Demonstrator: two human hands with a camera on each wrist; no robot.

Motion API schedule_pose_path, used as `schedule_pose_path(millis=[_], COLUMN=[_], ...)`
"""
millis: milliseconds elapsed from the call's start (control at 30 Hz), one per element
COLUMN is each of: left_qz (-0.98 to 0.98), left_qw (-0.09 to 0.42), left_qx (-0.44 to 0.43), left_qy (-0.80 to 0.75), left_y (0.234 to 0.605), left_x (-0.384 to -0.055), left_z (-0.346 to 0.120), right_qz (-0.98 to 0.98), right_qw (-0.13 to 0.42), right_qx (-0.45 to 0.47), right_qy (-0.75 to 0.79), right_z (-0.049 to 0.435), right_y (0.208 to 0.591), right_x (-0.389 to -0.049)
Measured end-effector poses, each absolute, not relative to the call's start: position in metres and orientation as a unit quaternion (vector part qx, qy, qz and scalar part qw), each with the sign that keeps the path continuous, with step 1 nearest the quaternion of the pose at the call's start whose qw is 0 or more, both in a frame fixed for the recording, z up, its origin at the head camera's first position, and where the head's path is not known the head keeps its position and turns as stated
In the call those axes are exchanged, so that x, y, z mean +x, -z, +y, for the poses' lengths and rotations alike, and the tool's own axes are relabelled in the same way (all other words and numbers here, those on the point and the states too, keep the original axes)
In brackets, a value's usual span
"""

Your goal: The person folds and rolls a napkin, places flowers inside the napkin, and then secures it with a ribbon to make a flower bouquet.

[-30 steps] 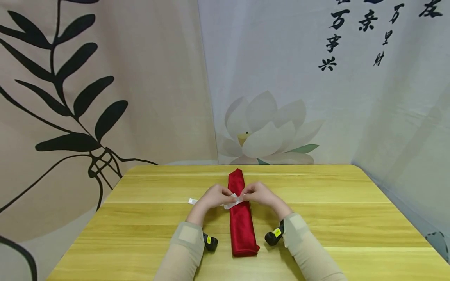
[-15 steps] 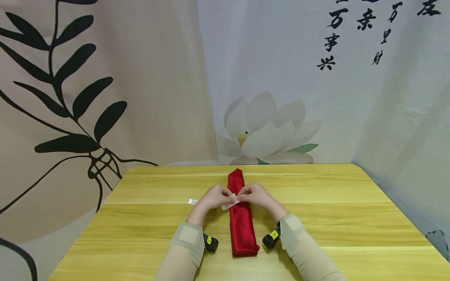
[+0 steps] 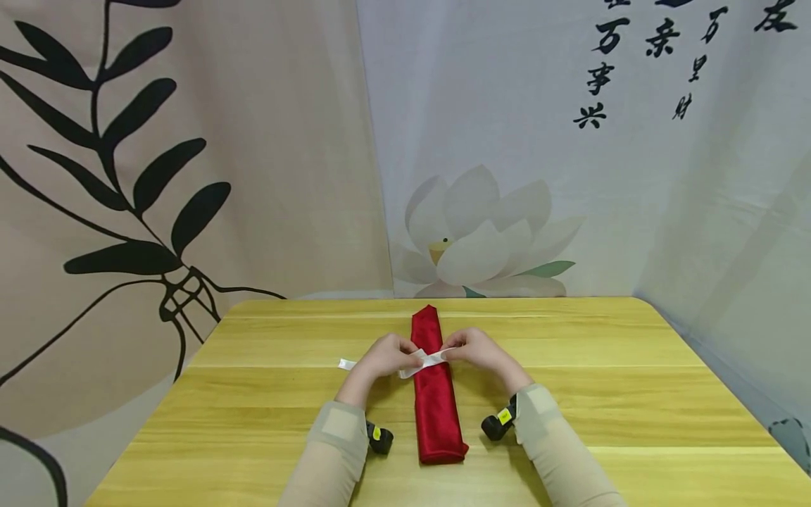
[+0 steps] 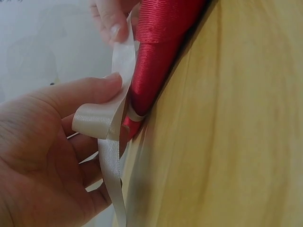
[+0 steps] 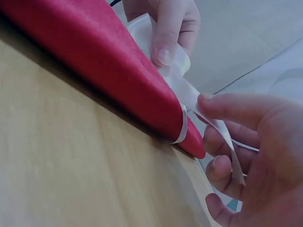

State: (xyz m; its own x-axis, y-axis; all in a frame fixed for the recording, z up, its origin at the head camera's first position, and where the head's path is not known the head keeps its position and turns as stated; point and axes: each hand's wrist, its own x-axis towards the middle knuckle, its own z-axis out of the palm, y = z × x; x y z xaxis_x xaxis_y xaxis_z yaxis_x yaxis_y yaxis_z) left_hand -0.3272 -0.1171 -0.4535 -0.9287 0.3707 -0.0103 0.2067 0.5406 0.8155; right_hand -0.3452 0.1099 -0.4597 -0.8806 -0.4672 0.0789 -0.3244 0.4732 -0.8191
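A long roll of shiny red cloth lies lengthwise on the table, with a white satin ribbon around it. Above the roll, my left hand pinches a folded loop of the ribbon between thumb and fingers. My right hand pinches the ribbon a little to the right, and the stretch between both hands runs over the cloth. In the right wrist view a band of ribbon circles the red roll, and a loose tail hangs past the right fingers.
The wooden table extends on both sides of the roll. A ribbon end lies on it left of the left hand. Small black cameras sit at both wrists. A printed curtain hangs behind the table.
My right hand first came in toward the left hand, then drew back right, so more ribbon shows stretched between them. My left hand and the roll stay nearly where they were.
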Motion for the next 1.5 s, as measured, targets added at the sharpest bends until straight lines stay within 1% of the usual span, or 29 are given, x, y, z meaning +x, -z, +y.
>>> schedule_pose_path(millis=[133, 433, 700, 1033, 1267, 1500], left_qz=[0.873, 0.877, 0.876, 0.884, 0.886, 0.880], left_qw=[0.093, 0.099, 0.092, 0.084, 0.079, 0.083], left_qx=[0.162, 0.158, 0.167, 0.164, 0.166, 0.169], left_qy=[-0.450, -0.442, -0.442, -0.430, -0.427, -0.435], left_y=[0.452, 0.453, 0.455, 0.455, 0.455, 0.453], left_x=[-0.327, -0.328, -0.329, -0.330, -0.330, -0.326], left_z=[-0.117, -0.116, -0.118, -0.118, -0.117, -0.116], right_qz=[0.852, 0.858, 0.861, 0.851, 0.852, 0.857], right_qw=[0.078, 0.060, 0.063, 0.081, 0.076, 0.063], right_qx=[-0.239, -0.260, -0.264, -0.244, -0.231, -0.247], right_qy=[0.460, 0.438, 0.431, 0.458, 0.463, 0.447], right_z=[0.109, 0.095, 0.085, 0.104, 0.114, 0.110], right_y=[0.458, 0.461, 0.463, 0.458, 0.458, 0.459], right_x=[-0.345, -0.341, -0.338, -0.342, -0.346, -0.345])
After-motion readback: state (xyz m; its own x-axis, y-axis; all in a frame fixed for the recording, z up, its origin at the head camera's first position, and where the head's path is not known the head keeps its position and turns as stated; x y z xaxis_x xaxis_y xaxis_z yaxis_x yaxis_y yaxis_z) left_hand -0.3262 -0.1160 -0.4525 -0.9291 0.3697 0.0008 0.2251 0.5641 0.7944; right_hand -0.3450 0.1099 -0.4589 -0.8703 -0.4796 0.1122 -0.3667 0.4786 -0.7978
